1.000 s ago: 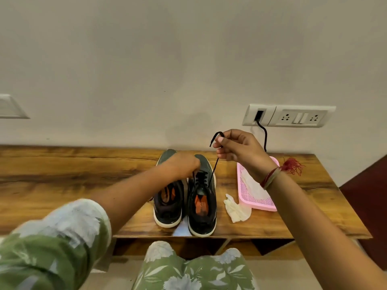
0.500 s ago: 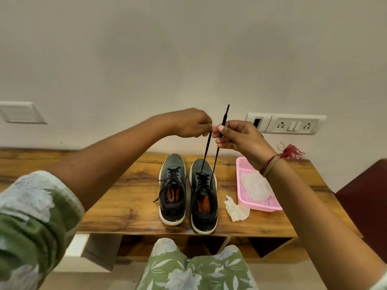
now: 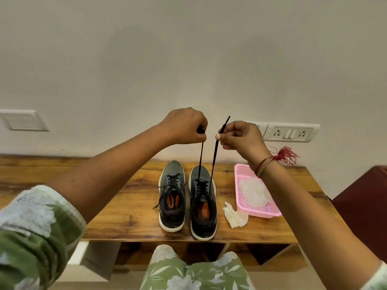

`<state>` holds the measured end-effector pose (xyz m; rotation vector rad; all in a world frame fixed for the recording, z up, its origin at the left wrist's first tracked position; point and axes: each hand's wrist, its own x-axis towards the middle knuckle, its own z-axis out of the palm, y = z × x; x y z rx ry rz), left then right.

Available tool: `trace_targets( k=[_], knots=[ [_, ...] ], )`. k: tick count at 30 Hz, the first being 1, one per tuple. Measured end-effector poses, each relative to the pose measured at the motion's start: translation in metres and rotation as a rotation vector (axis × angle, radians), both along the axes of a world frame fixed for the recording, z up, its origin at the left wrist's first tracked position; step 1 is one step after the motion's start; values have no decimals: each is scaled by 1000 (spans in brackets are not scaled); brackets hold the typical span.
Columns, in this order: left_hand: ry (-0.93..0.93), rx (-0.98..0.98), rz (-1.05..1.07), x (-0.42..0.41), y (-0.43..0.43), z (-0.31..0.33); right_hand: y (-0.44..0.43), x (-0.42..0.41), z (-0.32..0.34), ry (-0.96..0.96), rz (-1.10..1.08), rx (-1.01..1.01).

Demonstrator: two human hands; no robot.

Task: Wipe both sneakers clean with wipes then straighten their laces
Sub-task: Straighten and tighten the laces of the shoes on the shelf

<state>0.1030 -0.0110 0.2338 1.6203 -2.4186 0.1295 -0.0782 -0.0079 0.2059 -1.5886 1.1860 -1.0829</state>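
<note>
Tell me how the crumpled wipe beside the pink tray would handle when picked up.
The crumpled wipe looks thin and creased, so probably floppy and very light. Lying slack on the table, it likely won't roll.

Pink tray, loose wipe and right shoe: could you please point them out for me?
pink tray (image 3: 268,215), head view, near wall
loose wipe (image 3: 234,215), head view, its middle
right shoe (image 3: 204,227), head view, heel

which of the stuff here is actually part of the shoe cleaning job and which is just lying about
Part of the job:
- sneaker being laced
- its lace ends, pinched and pulled up by the left hand and right hand
- other sneaker, laces loose
- crumpled wipe
- pink tray holding wipes

Just there:
- wall sockets
- switch plate
- wooden table, only the work surface
</note>
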Motion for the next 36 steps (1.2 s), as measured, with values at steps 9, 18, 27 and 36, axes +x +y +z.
trace_targets(
  k=[9, 18, 27, 36],
  knots=[
    [230, 64, -18, 5, -1, 17, -2, 9, 1, 3, 4, -20],
    [756, 302, 2, 7, -2, 14, 1, 10, 13, -49, 49, -66],
    [872, 432, -143, 1, -7, 7, -10, 1, 24, -55, 81, -100],
    [989, 481, -186, 1, -11, -5, -21, 4, 23, 9, 83, -159]
  ],
)
